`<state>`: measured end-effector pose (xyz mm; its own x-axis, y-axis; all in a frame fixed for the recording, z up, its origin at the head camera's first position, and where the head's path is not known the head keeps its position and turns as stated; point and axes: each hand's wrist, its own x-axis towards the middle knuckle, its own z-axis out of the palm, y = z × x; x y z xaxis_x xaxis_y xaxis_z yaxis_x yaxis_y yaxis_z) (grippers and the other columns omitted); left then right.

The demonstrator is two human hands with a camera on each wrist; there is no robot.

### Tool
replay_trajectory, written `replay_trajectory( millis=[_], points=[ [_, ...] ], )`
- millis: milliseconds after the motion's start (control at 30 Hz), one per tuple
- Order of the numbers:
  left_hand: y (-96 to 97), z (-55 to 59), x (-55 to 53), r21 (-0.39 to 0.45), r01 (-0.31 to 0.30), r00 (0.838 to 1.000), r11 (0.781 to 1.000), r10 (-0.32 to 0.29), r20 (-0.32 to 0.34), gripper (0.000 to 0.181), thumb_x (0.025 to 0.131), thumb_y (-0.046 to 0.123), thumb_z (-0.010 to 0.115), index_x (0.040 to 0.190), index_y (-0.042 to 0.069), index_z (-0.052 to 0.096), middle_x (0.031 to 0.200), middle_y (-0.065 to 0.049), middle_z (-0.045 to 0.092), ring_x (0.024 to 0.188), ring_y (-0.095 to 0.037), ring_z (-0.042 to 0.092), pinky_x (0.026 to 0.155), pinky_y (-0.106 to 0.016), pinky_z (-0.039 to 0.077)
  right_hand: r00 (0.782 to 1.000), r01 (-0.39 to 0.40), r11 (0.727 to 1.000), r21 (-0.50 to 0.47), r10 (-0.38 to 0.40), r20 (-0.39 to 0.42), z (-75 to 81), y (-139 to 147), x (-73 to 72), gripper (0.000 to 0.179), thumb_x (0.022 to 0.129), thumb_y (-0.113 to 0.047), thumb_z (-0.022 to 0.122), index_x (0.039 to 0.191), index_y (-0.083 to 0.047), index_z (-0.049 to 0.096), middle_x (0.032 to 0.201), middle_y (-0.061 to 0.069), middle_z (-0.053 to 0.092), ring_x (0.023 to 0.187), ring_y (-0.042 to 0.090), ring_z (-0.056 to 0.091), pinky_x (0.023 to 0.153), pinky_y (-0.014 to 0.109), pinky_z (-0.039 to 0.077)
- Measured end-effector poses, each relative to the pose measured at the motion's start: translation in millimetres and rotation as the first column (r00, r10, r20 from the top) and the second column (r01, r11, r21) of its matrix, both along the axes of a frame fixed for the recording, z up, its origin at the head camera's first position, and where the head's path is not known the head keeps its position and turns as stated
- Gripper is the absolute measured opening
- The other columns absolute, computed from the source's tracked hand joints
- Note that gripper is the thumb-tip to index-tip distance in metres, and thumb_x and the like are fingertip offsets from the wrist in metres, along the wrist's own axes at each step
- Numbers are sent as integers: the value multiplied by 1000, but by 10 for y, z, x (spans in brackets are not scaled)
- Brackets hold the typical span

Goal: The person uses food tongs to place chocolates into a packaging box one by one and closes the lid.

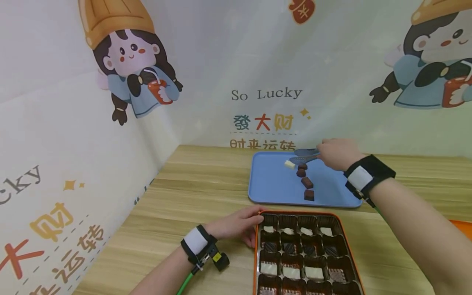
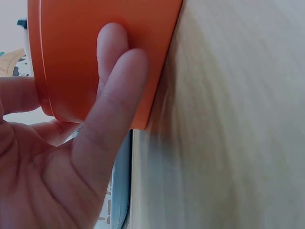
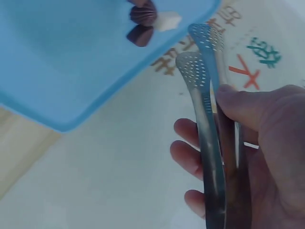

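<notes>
On the left, the person's left hand (image 1: 239, 223) holds the orange box (image 2: 71, 57) at its far left corner, one finger over the rim and others fairly straight against the outer wall; a light, even hold there should stop the box sliding on the table (image 1: 206, 180). Inside, white pieces (image 1: 291, 273) and dark pieces (image 1: 289, 248) sit in separate rows. Just beyond lies the blue tray (image 1: 273, 184), with a white chocolate (image 1: 289, 164) near its far edge and four dark chocolates (image 1: 307, 182) in a line to its right. By the far end of that line, the tongs (image 3: 209, 143) hang with tips slightly parted and nothing between them. The right hand (image 1: 337, 153) grips them, thumb and fingers curled round the arms. For a clean grip, the tips would best straddle one piece squarely and squeeze gently, since a hard pinch could mark it or nudge its close neighbours.
</notes>
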<state>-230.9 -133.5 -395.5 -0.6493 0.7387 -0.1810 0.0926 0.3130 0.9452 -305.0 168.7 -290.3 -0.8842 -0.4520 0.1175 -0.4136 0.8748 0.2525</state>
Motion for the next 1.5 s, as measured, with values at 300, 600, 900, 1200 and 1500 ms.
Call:
replay_trajectory(
  millis=[300,600,900,1200,1500],
  points=[
    [0,-37,-5,1,-10,1000,1000,10,0,40,107,22,38,145,10,39,82,-11,59,59,-19,62,55,-35,58,998,46,999,29,-45,-42,-249,-208,-202,21,94,-17,65,80,-2,71,76,10,66,70,26,63,64,46,55],
    [-8,-11,-2,-1,3,1000,1000,-3,-14,38,107,22,37,142,9,40,74,-11,60,59,-19,62,56,-37,58,999,-16,999,-41,14,-50,-418,-163,-227,16,89,1,65,74,-4,65,73,8,63,65,22,58,60,40,53],
    [0,-23,4,7,0,1000,1000,0,-5,37,107,21,37,142,8,40,72,-10,59,58,-18,62,55,-35,58,988,-135,968,-211,115,-105,-413,68,66,12,92,-9,67,97,2,67,78,8,61,69,25,61,61,41,52],
    [0,-70,21,7,-15,1000,1000,15,-9,39,107,22,37,144,10,39,75,-10,59,57,-19,61,54,-34,57,934,-320,905,-279,253,-251,-419,461,798,31,97,-24,63,111,3,68,81,4,61,64,17,57,53,32,46],
    [10,-52,-11,-5,-2,999,1000,2,-48,39,107,24,37,144,11,39,77,-12,60,58,-20,62,54,-37,58,857,-425,868,-257,294,-424,-501,774,1569,69,103,-54,21,104,-9,73,86,-4,65,57,6,55,42,24,43]
  ],
)
